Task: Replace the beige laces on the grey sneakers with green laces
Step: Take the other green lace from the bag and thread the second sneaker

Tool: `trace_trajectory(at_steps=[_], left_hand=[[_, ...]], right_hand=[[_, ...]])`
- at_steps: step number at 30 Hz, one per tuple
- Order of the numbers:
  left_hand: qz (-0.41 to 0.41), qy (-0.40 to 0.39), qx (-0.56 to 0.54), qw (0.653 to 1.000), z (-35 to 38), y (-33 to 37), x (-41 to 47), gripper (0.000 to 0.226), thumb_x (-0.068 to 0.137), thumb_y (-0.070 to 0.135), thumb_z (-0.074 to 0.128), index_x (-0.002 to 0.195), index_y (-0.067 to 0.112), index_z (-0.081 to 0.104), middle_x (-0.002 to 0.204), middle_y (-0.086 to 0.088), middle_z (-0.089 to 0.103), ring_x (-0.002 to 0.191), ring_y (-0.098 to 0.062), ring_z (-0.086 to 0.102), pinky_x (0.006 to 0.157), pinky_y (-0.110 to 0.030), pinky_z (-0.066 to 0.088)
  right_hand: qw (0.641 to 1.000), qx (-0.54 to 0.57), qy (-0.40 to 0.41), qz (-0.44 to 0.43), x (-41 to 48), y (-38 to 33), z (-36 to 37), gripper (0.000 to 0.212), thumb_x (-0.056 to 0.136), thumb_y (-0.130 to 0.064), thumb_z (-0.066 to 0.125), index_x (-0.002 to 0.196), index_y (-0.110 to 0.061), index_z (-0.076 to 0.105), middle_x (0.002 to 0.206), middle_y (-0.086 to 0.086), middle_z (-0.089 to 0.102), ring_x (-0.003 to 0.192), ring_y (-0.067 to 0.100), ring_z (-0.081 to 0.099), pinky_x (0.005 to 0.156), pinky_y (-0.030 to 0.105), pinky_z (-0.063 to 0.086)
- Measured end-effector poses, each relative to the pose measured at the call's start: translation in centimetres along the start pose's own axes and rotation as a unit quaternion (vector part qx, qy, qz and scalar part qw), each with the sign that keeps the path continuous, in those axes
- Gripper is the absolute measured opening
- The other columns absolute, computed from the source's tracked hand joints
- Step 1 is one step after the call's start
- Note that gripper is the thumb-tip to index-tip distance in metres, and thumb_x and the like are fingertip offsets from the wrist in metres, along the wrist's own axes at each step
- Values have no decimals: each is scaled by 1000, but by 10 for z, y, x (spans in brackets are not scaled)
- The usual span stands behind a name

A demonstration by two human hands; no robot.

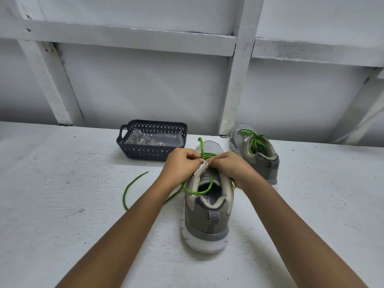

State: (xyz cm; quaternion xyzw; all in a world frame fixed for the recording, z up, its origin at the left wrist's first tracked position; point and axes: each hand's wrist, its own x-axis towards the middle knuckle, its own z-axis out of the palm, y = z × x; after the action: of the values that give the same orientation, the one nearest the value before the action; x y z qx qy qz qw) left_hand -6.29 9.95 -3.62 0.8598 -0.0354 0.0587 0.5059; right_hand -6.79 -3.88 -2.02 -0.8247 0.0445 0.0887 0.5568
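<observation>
A grey sneaker (207, 217) stands on the white surface with its heel towards me. A green lace (133, 183) runs through its upper eyelets; one end trails across the surface to the left and a loop hangs into the shoe's opening. My left hand (180, 163) pinches the lace at the tongue, a short end sticking up above the fingers. My right hand (230, 165) grips the lace on the shoe's right side. A second grey sneaker (257, 154) with green laces threaded in stands at the back right.
A dark blue perforated basket (151, 140) sits behind my left hand, with clear plastic bags and pale laces inside. A white wall with beams rises just behind the surface.
</observation>
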Motion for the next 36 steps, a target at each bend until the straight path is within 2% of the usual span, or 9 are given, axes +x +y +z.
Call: trace_trajectory(at_steps=[4, 9, 13, 19, 22, 25, 31, 33, 36], left_hand=[[28, -44, 20, 998, -7, 4, -11, 22, 91, 20, 56, 77, 17, 74, 68, 7, 64, 70, -9, 57, 67, -26, 44], [51, -121, -13, 991, -8, 6, -24, 17, 89, 22, 56, 76, 14, 64, 76, -5, 59, 72, -9, 52, 69, -26, 42], [33, -66, 46, 996, 5, 3, -27, 19, 82, 7, 52, 65, 15, 52, 69, -4, 44, 61, -17, 43, 50, -25, 30], [4, -5, 53, 999, 10, 4, -33, 19, 85, 4, 46, 66, 8, 47, 62, -4, 39, 55, -19, 37, 47, -29, 24], [6, -2, 56, 998, 10, 6, -35, 27, 86, 4, 46, 61, 13, 43, 63, -3, 37, 56, -16, 34, 47, -29, 20], [3, 1, 43, 999, 9, 7, -37, 37, 86, 3, 46, 54, 19, 35, 56, -2, 34, 51, -14, 31, 46, -27, 18], [1, 10, 33, 999, 10, 7, -38, 37, 86, 4, 46, 54, 21, 37, 55, -1, 37, 52, -14, 32, 47, -29, 20], [2, 8, 24, 1000, 10, 6, -39, 34, 86, 5, 46, 56, 19, 40, 55, 0, 37, 52, -14, 33, 48, -30, 21], [5, -1, 27, 1000, 9, 6, -39, 18, 86, 6, 45, 70, 8, 51, 57, -1, 38, 53, -15, 34, 49, -29, 22]], right_hand=[[996, -89, 8, -13, 1, -1, 0, 12, 83, -7, 60, 81, -4, 72, 71, 11, 60, 62, 17, 51, 59, 24, 44], [991, -125, 12, -45, 2, -1, 5, 15, 86, -9, 56, 72, -12, 63, 69, 7, 58, 70, 17, 51, 67, 28, 43], [978, -188, 31, -84, 2, -3, 5, 15, 86, -13, 57, 74, -15, 64, 73, 4, 62, 76, 17, 56, 64, 26, 41], [954, -220, 113, -171, -15, -11, -7, 13, 87, -16, 55, 84, -13, 68, 97, 4, 60, 89, 19, 59, 73, 28, 44], [985, -15, 47, -162, -33, -19, -24, 20, 88, -11, 53, 69, -12, 60, 85, 6, 70, 84, 14, 60, 77, 32, 49], [977, 115, -70, -167, -49, -25, -39, 27, 89, -1, 43, 65, -10, 51, 72, 3, 69, 83, 21, 60, 85, 36, 49], [976, 11, -186, -112, -66, -24, -53, 27, 96, -5, 43, 71, -8, 56, 68, 5, 69, 68, 17, 64, 74, 30, 54], [985, 10, -151, -81, -64, -24, -53, 26, 98, -19, 45, 79, -8, 59, 72, 8, 69, 66, 18, 66, 69, 30, 56], [997, -64, 19, -44, -40, -12, -50, 25, 100, -14, 40, 93, -5, 61, 75, 11, 64, 60, 20, 62, 60, 32, 55]])
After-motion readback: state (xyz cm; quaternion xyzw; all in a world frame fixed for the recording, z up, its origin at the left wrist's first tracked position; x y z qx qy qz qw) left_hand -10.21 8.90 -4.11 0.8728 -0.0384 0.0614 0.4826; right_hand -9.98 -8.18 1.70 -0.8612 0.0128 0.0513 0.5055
